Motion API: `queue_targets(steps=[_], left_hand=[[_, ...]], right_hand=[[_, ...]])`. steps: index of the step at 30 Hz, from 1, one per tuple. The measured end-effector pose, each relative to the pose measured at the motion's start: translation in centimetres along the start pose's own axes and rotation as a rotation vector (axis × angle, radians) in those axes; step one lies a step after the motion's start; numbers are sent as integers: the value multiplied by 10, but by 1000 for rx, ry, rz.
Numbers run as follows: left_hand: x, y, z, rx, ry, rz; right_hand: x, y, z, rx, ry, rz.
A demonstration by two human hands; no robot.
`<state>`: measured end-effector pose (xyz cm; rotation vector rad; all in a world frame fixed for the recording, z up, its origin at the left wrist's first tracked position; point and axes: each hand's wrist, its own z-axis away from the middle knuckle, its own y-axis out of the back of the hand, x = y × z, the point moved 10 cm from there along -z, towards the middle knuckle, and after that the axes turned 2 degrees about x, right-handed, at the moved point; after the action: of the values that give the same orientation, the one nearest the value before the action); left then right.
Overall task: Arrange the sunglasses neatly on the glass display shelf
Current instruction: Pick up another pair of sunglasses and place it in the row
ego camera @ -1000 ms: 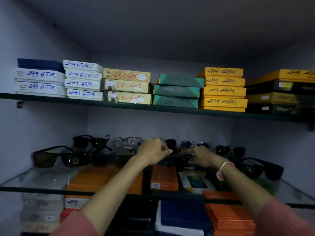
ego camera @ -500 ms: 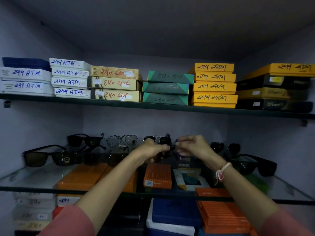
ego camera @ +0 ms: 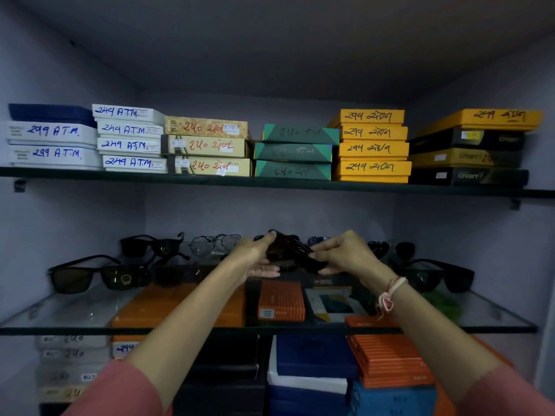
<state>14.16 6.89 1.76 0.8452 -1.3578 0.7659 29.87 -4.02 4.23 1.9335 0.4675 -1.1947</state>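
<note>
Both my hands hold one pair of dark sunglasses (ego camera: 289, 250) just above the middle of the glass display shelf (ego camera: 69, 313). My left hand (ego camera: 255, 255) grips its left side and my right hand (ego camera: 342, 253) pinches its right side. Other sunglasses stand on the shelf: a black pair (ego camera: 90, 276) at front left, a black pair (ego camera: 150, 246) behind it, clear-lens glasses (ego camera: 214, 243) at the back, dark round lenses (ego camera: 390, 249) at back right and a black pair (ego camera: 438, 274) at front right. The held pair is partly hidden by my fingers.
A second glass shelf (ego camera: 270, 183) above carries stacked labelled boxes (ego camera: 207, 145). Through the display shelf and below it lie orange boxes (ego camera: 280, 300), blue boxes (ego camera: 312, 355) and white boxes (ego camera: 72, 352). Grey walls close in on both sides.
My hands went from reaching at the back row to drawing a dark pair up and toward me; both now hold it off the glass. The view has tilted slightly.
</note>
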Motion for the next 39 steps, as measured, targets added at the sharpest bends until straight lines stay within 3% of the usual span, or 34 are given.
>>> queue_targets(steps=[6, 13, 21, 29, 39], left_hand=[[29, 19, -7, 51, -265, -339], [45, 17, -2, 36, -284, -686], [53, 18, -16, 65, -373, -871], [39, 38, -28, 188, -262, -939], [33, 42, -38, 240, -254, -1011]], right_hand=[[-24, 14, -1, 54, 111, 229], [-47, 14, -2, 200, 208, 343], [-52, 30, -4, 478, 228, 472], [-18, 9, -15, 364, 80, 507], [-5, -14, -28, 304, 95, 520]])
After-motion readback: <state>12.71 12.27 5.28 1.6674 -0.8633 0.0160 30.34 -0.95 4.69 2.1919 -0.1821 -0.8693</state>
